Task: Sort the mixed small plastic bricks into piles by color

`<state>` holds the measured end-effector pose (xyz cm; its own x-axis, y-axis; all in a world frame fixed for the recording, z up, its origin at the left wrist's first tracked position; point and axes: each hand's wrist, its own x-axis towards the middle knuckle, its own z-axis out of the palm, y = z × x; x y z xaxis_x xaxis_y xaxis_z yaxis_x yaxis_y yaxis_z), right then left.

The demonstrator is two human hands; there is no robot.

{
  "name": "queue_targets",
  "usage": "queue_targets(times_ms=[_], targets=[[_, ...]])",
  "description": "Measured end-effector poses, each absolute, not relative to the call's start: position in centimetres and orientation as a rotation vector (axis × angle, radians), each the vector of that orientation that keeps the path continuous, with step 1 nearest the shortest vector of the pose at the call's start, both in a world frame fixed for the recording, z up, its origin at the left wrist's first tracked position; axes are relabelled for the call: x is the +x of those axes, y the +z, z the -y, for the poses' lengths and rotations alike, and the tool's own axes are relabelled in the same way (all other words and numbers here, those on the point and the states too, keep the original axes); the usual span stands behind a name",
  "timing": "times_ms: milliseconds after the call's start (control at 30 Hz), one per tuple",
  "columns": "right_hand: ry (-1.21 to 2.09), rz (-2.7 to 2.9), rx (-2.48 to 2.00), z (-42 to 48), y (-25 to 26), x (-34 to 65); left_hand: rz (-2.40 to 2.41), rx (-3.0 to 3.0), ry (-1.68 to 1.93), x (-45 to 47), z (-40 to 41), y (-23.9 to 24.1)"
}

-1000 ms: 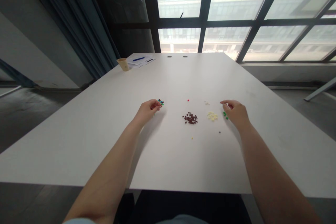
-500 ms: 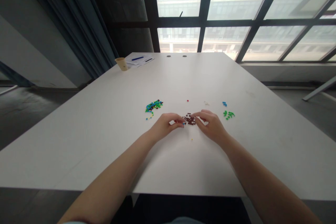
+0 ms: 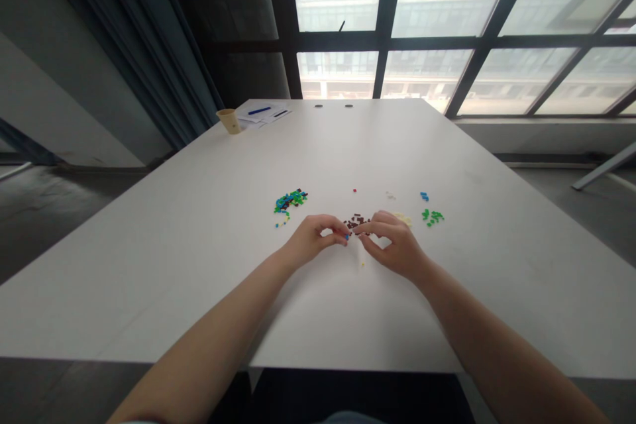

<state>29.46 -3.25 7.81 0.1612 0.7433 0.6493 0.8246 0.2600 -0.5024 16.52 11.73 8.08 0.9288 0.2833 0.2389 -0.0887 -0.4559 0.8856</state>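
Left hand (image 3: 317, 233) pinching blue building brick (image 3: 346, 237) | right hand (image 3: 395, 246) just beside at 3 o'clock, grip unclear | brown bricks (image 3: 356, 220) at fingertips' 12 o'clock on table (image 3: 308, 318) | step, seemingly: two-handed fingertip handling | next move likely needs steady pinch, fine alignment

Worktop (image 3: 173, 245), clock on middle pile (image 3: 354, 224): heap (image 3: 291, 200) at 9–10, cluster (image 3: 432, 217) at 3, single brick (image 3: 354, 191) at 12, cup (image 3: 229, 122) and papers (image 3: 262, 118) far at 10–11, pen (image 3: 259, 110) on papers.
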Motion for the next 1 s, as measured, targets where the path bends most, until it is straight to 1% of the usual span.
queue_targets(times_ms=[133, 367, 533, 633, 733, 867, 933, 1000], targets=[[-0.168, 1.669, -1.474, 3.1, 7.6, 29.1, -0.144, 1.898, 0.317, 16.6, -11.6, 7.9], [-0.379, 1.895, -1.617, 3.4, 7.6, 29.1, -0.195, 1.766, 0.204, 16.8, -11.4, 7.4], [-0.333, 1.873, -1.629, 3.2, 7.7, 29.2, -0.167, 1.682, 0.184, 17.1, -11.3, 7.0], [-0.267, 1.740, -1.703, 3.0, 8.2, 31.3, -0.146, 1.664, 0.208, 17.2, -11.4, 7.0], [-0.271, 1.520, -1.897, 3.3, 8.7, 35.7, -0.166, 1.669, 0.187, 17.2, -11.5, 6.9], [-0.262, 1.179, -2.412, 4.6, 8.4, 42.9, -0.153, 1.696, 0.162, 17.1, -11.7, 6.7], [-0.180, 0.990, -2.685, 5.4, 7.4, 45.7, -0.164, 1.736, 0.145, 17.1, -11.7, 6.6], [-0.081, 0.867, -2.833, 6.1, 6.2, 47.6, -0.171, 1.777, 0.126, 17.0, -11.8, 6.6]])
